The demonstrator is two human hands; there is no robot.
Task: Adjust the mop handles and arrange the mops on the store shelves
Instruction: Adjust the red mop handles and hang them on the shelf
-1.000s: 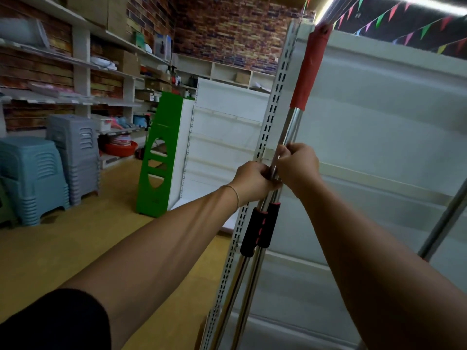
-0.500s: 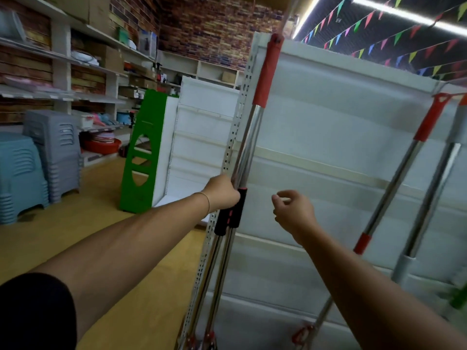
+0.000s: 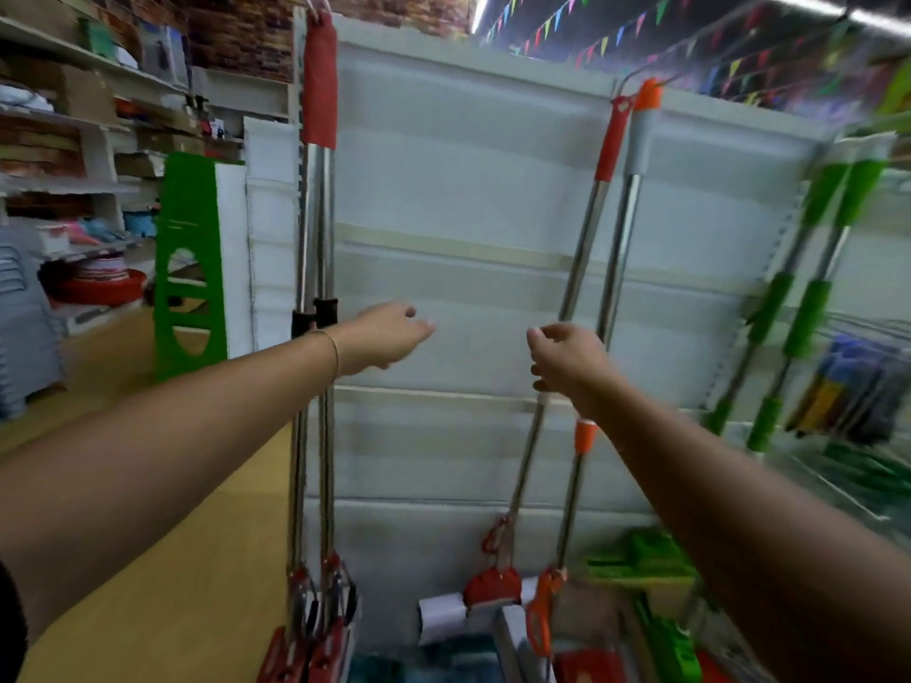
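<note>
Reaching forward with both hands, empty both. On the left hand [image 3: 389, 337], fingers loose and nearly straight, hovering just right of the black collars [image 3: 315, 313] on the left pair of mops [image 3: 318, 214], apart from them. On the right hand [image 3: 567, 359], fingers half-curled round nothing, thumb forward, held in front of the slanted shaft of the red-grip mop [image 3: 586, 229]; contact with that shaft hard to make out. Just beside it, a grey-grip mop [image 3: 623, 214] with an orange cap, leaning the same way, tops close together. Left pair hanging plumb against the perforated upright of the white shelf unit [image 3: 443, 189], red sleeves level, looking finished. Further right, blurred, green mops [image 3: 808, 298] leaning at the next bay. Down below, sponge heads [image 3: 493, 586] resting near the base shelf. Judging by this: between mops, one pair done, the middle pair next. Calls for closing the right hand on the slanted shaft, steadying the lower section with the left, then twisting or sliding to set the length and standing both straight. Worth watching the two leaning shafts, so close together, for knocking one another.
</note>
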